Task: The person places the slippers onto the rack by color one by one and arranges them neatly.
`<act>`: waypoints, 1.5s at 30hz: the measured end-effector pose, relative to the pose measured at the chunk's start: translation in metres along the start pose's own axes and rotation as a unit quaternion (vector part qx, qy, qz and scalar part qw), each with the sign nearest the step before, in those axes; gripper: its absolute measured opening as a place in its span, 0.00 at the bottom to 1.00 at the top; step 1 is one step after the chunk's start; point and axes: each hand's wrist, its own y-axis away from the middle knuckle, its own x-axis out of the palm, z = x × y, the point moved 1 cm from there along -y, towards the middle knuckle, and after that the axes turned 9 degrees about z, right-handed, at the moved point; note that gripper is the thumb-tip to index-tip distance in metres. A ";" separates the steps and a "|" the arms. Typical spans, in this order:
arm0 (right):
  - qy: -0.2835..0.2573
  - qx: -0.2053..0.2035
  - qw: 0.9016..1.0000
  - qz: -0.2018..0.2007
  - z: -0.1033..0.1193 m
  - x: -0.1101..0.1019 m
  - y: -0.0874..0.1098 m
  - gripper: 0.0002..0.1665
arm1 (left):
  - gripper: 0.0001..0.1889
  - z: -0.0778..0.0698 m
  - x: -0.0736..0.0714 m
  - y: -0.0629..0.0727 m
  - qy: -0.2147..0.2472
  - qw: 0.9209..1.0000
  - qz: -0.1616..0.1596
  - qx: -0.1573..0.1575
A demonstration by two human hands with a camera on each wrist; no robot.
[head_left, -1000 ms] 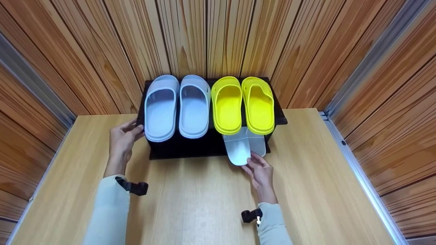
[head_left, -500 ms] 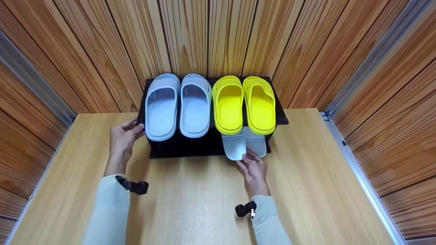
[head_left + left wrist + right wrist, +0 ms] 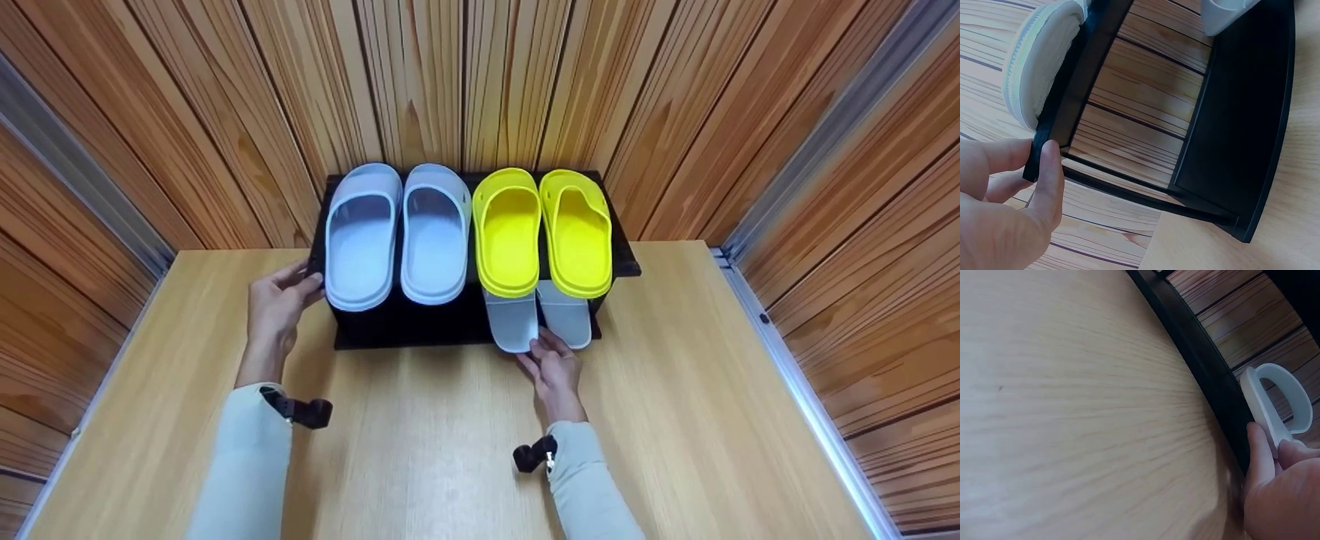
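My left hand (image 3: pixel 274 307) pinches the left end of the upper board of a black two-tier shoe rack (image 3: pixel 412 334); the left wrist view shows the thumb and fingers on either side of the board (image 3: pixel 1075 98). My right hand (image 3: pixel 559 375) pinches the heel of a light grey slipper (image 3: pixel 512 326) on the lower tier. Beside it on the right lies a matching grey slipper (image 3: pixel 568 322). The yellow clogs above hide the front of both. In the right wrist view, the held slipper's strap (image 3: pixel 1299 391) shows above the lower board (image 3: pixel 1224 391).
On the upper tier stand a pair of pale blue-grey clogs (image 3: pixel 360 251) at left and a pair of yellow clogs (image 3: pixel 508 240) at right. The rack stands on a wooden table (image 3: pixel 420 450) against a wood-panelled wall (image 3: pixel 420 82). Side walls rise left and right.
My right hand has moved forward and slightly left, sliding the held slipper farther into the lower tier. A narrow gap now shows between the two grey slippers. My left hand keeps its grip.
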 end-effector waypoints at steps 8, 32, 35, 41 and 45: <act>0.011 -0.014 1.000 -0.017 -0.001 0.009 -0.003 0.24 | 0.24 0.000 0.000 -0.001 -0.004 1.000 -0.006 0.000; 0.095 -0.026 0.992 -0.075 -0.007 0.009 -0.007 0.18 | 0.25 0.001 0.000 -0.001 0.003 1.000 -0.003 0.003; 0.107 -0.030 0.991 -0.074 -0.007 0.009 -0.006 0.19 | 0.25 0.001 0.000 0.000 0.001 1.000 -0.003 0.009; 0.121 -0.029 0.990 -0.071 -0.007 0.007 -0.007 0.17 | 0.25 0.001 0.000 0.000 0.009 1.000 -0.004 0.006; 0.131 -0.037 0.988 -0.078 -0.007 0.006 -0.008 0.16 | 0.24 0.001 0.000 0.000 0.009 1.000 -0.001 0.006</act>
